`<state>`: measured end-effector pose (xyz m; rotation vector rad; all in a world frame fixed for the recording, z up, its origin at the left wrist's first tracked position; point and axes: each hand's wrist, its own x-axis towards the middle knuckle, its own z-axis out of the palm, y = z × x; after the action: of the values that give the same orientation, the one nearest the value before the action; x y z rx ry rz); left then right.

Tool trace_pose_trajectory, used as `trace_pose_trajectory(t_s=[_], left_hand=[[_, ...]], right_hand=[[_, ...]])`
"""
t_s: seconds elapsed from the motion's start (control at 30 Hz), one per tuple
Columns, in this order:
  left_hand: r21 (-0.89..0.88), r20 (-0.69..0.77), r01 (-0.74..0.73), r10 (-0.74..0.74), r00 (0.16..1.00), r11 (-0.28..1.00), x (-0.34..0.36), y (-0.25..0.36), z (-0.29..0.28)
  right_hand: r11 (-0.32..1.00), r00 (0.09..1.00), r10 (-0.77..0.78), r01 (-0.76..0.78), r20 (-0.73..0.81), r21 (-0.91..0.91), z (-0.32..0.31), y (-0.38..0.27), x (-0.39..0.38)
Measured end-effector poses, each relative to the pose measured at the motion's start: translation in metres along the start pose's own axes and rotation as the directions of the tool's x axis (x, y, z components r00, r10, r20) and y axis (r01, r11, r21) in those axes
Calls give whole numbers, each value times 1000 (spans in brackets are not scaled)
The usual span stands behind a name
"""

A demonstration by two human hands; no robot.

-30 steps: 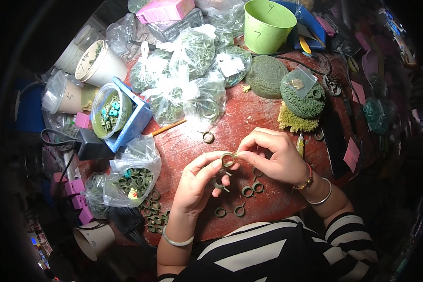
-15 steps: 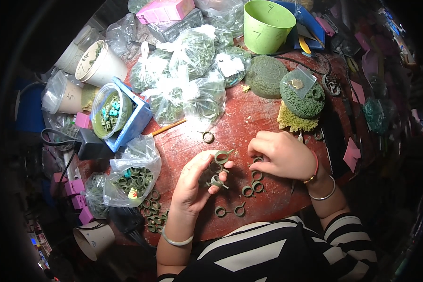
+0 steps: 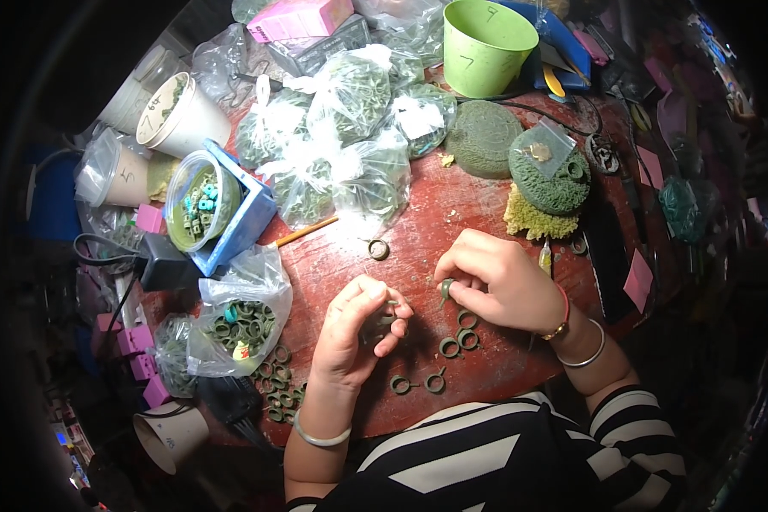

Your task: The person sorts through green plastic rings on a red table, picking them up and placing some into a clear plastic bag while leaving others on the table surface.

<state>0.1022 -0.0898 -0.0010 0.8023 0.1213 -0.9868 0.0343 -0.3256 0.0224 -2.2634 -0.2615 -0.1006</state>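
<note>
My right hand [image 3: 508,282] pinches a dark green ring [image 3: 447,290] between thumb and fingertips, over the red table [image 3: 478,205]. Facing it, my left hand [image 3: 348,328] is curled around more green rings [image 3: 386,314], mostly hidden by the fingers. Several like them lie below my right hand, among them a ring [image 3: 467,340] in a small cluster. Closer to me, a stemmed ring [image 3: 434,390] rests beside another. One single ring [image 3: 378,257] sits beyond my left hand.
An open plastic bag [image 3: 260,271] of rings lies left, with loose rings [image 3: 279,414] below it. Knotted bags [image 3: 350,98], a green bucket [image 3: 486,72] and a blue stand [image 3: 260,200] holding a tub stand farther back. Round green pads [image 3: 484,141] lie back right. A brown stick [image 3: 307,231] lies mid-table.
My right hand has lifted a ring from the table and moved slightly left with it. My left fingers have curled inward, turning the rings they hold mostly out of sight.
</note>
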Motion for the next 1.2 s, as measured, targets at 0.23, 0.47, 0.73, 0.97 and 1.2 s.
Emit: trace_pose_trajectory(t_s=[0.23, 0.47, 0.73, 0.97, 1.2], left_hand=[[209, 15, 37, -41, 999, 977, -1, -2, 11], [127, 139, 83, -101, 985, 988, -4, -3, 9], [203, -1, -6, 6, 1000, 979, -3, 0, 15], [225, -101, -28, 52, 993, 974, -2, 1, 15], [224, -69, -56, 73, 995, 973, -3, 1, 14]], right_hand=[[705, 968, 230, -235, 97, 670, 13, 2, 0], [687, 992, 122, -93, 12, 721, 20, -2, 1], [908, 993, 53, -7, -101, 418, 17, -5, 4], [962, 970, -58, 117, -235, 247, 9, -12, 5], [983, 967, -73, 112, -246, 147, 10, -12, 4]])
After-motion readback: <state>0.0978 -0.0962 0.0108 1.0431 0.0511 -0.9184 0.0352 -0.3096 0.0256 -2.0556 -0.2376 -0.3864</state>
